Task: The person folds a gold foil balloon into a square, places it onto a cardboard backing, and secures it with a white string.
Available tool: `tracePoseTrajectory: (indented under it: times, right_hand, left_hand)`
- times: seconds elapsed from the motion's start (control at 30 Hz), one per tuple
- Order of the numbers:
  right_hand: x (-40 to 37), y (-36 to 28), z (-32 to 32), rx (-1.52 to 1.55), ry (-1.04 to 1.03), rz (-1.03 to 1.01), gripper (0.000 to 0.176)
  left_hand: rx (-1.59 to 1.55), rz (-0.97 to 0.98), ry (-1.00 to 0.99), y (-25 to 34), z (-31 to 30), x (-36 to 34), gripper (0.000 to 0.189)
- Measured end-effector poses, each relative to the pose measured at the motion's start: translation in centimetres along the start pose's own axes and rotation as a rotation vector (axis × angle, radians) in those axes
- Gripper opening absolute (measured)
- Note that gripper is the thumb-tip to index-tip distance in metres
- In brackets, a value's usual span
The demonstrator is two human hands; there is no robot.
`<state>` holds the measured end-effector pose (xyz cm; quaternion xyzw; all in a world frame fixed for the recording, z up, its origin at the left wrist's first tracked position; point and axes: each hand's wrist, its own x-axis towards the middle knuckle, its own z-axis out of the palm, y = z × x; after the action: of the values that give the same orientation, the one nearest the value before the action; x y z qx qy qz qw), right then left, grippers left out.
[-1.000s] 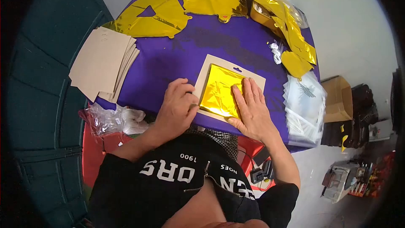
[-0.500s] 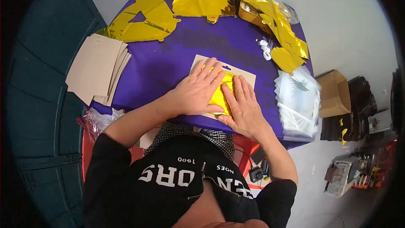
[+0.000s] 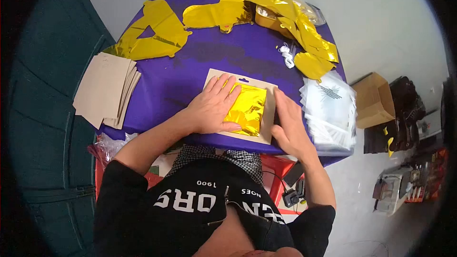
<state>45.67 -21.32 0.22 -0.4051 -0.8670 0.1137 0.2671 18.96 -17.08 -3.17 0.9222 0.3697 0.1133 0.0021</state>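
A folded gold foil balloon (image 3: 250, 109) lies on a beige cardboard backing card (image 3: 266, 135) with a hang hole at its top edge. My left hand (image 3: 213, 107) rests flat on the left part of the foil and card, fingers stretched out. Beside the card's right edge is my right hand (image 3: 289, 123), turned on its side with fingers straight and thumb apart, nothing held. The foil's right part shows between the hands, shiny and creased.
A stack of cardboard cards (image 3: 104, 85) stands left on the purple tablecloth (image 3: 157, 85). Clear plastic bags (image 3: 329, 114) are fanned out at right. Unfolded gold foil balloons (image 3: 162, 31), a small tub (image 3: 271, 20) and white string (image 3: 286, 55) lie toward the back.
My right hand has lifted off the foil and moved right to the card's edge, turning on its side. My left hand stays flat on the foil. The whole view has shifted slightly.
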Motion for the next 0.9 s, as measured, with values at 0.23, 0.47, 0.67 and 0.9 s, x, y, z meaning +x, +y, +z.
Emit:
tracePoseTrajectory:
  times: [0.23, 0.47, 0.67, 0.9]
  right_hand:
    - [-6.1, -5.2, 0.9, 0.872, -0.274, 0.179, 0.03]
    - [-10.3, -5.4, 9.1, 1.098, -0.212, 0.379, 0.037]
    - [-11.4, -7.3, 12.2, 1.51, 0.261, 0.532, 0.031]
    - [-9.6, -8.7, 10.5, 1.69, 0.406, 0.748, 0.034]
  left_hand:
    - [0.018, 0.027, -0.001, 0.0, -0.1, 0.0, 0.095]
    - [0.01, 0.032, 0.0, 3.2, 0.1, -0.8, 0.09]
    - [-0.075, -0.039, -0.014, 9.4, -0.3, -2.6, 0.074]
    - [-0.107, -0.123, -0.013, 10.6, 0.2, -2.7, 0.075]
